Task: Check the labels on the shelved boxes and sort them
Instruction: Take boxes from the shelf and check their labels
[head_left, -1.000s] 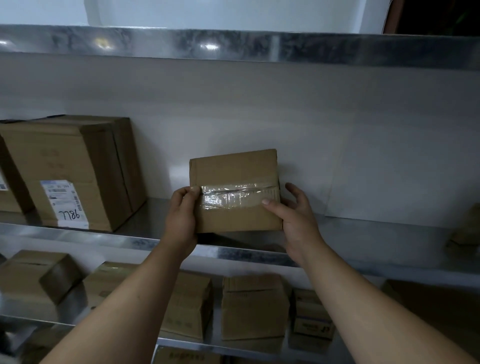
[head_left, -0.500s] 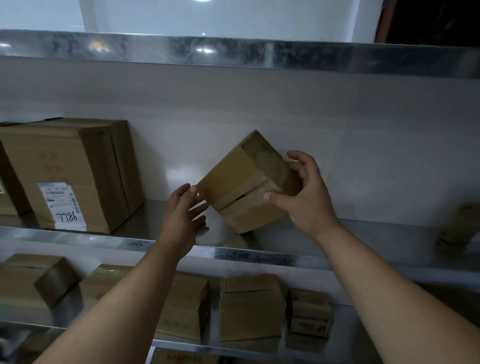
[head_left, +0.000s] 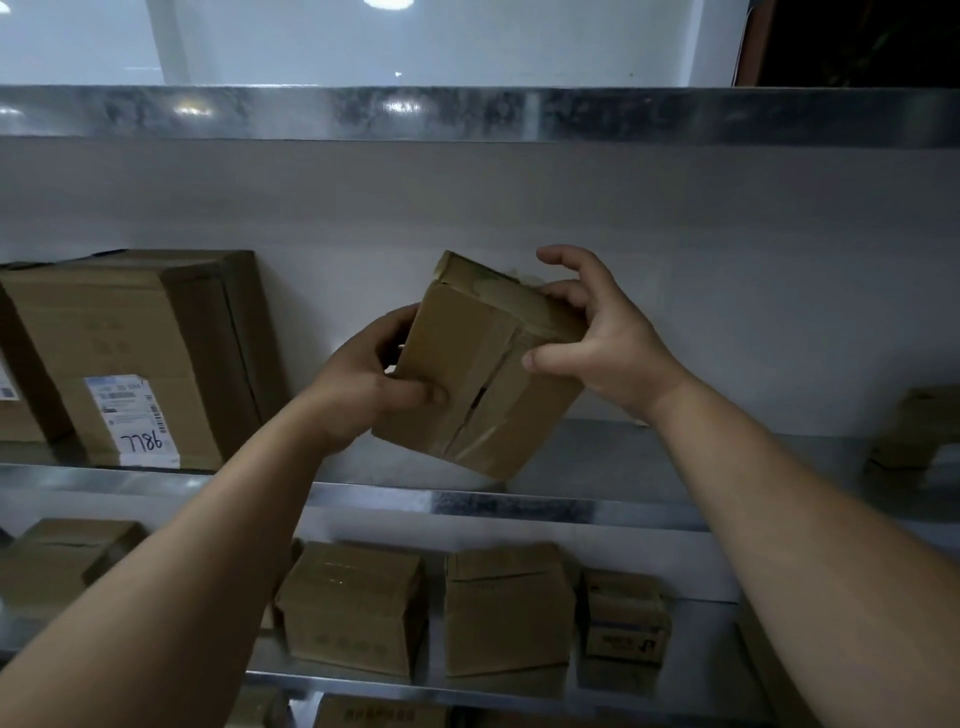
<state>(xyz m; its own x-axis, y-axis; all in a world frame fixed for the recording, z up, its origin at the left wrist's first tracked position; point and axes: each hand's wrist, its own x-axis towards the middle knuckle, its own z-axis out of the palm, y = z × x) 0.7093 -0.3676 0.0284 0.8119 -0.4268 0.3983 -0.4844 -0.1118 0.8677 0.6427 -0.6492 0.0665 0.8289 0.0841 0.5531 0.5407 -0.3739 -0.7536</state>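
Small box: the small box (head_left: 483, 374) is up in both hands, in front of the middle shelf (head_left: 519, 503). It is tipped over to the right, with its taped face towards us and the seam running on a slant.
Low corner: it hangs right above the shelf's front lip. Whether it touches the metal, I cannot tell.
Left hand: the left hand (head_left: 363, 384) grips the box's left side. The thumb lies flat across the front face, low down, and the fingers (head_left: 387, 332) curl round the left edge and go out of sight behind.
Right hand: the right hand (head_left: 597, 338) holds the upper right corner, thumb tip pressed on the front face just beside the seam. Its fingers (head_left: 566, 299) curl over the top right edge, but the forefinger is lifted clear of the cardboard.
Big box: well to the left on the same shelf, a big box (head_left: 130, 332) stands against the wall. A white label (head_left: 132, 421) on its front has 7786 handwritten on it.
Far right: another brown box (head_left: 914, 431) sits at the shelf's end, too blurred to read.
Shelf below: three boxes stand in a row under the arms, a medium box (head_left: 353, 605), its neighbour (head_left: 506, 608) and a little printed box (head_left: 626, 616).
Top rail: the upper shelf edge (head_left: 467, 111) gleams overhead.
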